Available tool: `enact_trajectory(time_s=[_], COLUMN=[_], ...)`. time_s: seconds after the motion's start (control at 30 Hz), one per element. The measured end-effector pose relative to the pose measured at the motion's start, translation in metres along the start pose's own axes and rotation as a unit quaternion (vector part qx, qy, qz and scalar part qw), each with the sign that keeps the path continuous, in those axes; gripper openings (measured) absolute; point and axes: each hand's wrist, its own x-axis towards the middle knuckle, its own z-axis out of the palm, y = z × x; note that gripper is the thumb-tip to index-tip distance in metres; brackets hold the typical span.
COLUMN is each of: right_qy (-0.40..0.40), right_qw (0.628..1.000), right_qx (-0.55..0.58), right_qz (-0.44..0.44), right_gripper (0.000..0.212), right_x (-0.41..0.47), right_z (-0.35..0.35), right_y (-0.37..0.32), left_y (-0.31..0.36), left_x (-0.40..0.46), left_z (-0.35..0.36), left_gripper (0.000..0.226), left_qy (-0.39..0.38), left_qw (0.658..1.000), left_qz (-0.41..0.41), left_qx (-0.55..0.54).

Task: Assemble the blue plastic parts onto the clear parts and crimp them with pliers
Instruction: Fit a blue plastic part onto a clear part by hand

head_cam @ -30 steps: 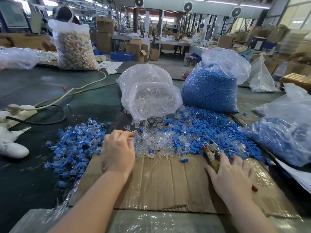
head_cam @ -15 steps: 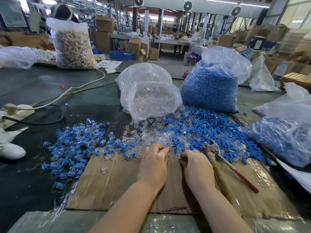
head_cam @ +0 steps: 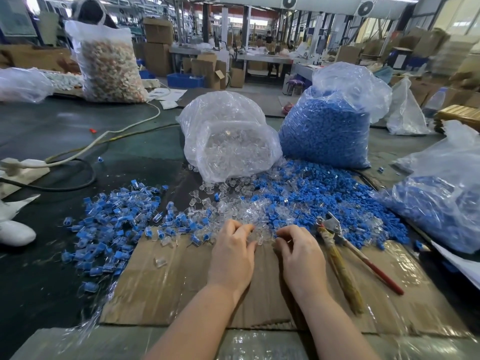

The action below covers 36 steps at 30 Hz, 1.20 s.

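Hands working at near edge of clear parts (head_cam: 241, 211) heap on cardboard (head_cam: 166, 289): left hand (head_cam: 232, 255) and right hand (head_cam: 301, 253) fingers curling into pieces (exact hold cannot be told). Blue parts (head_cam: 306, 196) lying behind, pliers (head_cam: 337, 245) resting just beside right hand, ungripped.

Far left on our dark worktable (head_cam: 130, 141), a tall plastic sack of pale mixed pieces (head_cam: 110, 66) stands beside a white cable (head_cam: 124, 128); cardboard boxes (head_cam: 157, 45) and a blue crate (head_cam: 185, 80) line the far hall.
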Motion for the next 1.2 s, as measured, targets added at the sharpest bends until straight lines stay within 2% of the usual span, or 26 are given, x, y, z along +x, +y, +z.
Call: enact_trajectory(time_s=[0.13,0.43,0.6,0.73,0.87,0.97,1.1,1.2], right_qy=[0.007,0.000,-0.003,0.002,0.006,-0.001,-0.031,-0.039], right_qw=[1.000,0.999,1.000,0.999,0.997,0.996,0.995,0.996], right_qx=[0.023,0.047,0.029,0.041,0.081,0.093,0.093,0.072], right_qz=[0.004,0.006,-0.005,-0.007,-0.004,-0.011,-0.019,-0.024], right_gripper=[0.006,0.010,0.021,0.021,0.009,0.001,0.007,0.010], right_x=[-0.003,-0.004,-0.005,-0.007,-0.008,-0.008,-0.009,-0.009], right_z=[-0.002,-0.002,-0.004,-0.005,-0.006,-0.007,-0.006,-0.006], right_y=[0.000,-0.001,-0.001,-0.003,-0.004,-0.004,-0.006,-0.006], left_y=[0.000,0.001,0.001,0.000,0.000,0.000,0.001,0.001], left_x=[0.000,-0.002,-0.003,-0.003,-0.003,-0.002,-0.002,-0.002], left_z=[0.000,-0.004,-0.005,-0.006,-0.008,-0.009,-0.011,-0.013], left_gripper=[0.019,0.011,0.024,0.031,0.022,0.014,0.010,0.022], left_qy=[0.001,0.015,0.030,0.034,0.033,0.023,0.002,-0.009], left_qw=[1.000,0.999,0.995,0.995,0.995,0.992,0.987,0.983], left_qz=[-0.013,-0.028,-0.059,-0.056,-0.039,-0.060,-0.081,-0.087], left_qx=[-0.007,-0.043,-0.074,-0.075,-0.081,-0.108,-0.139,-0.164])
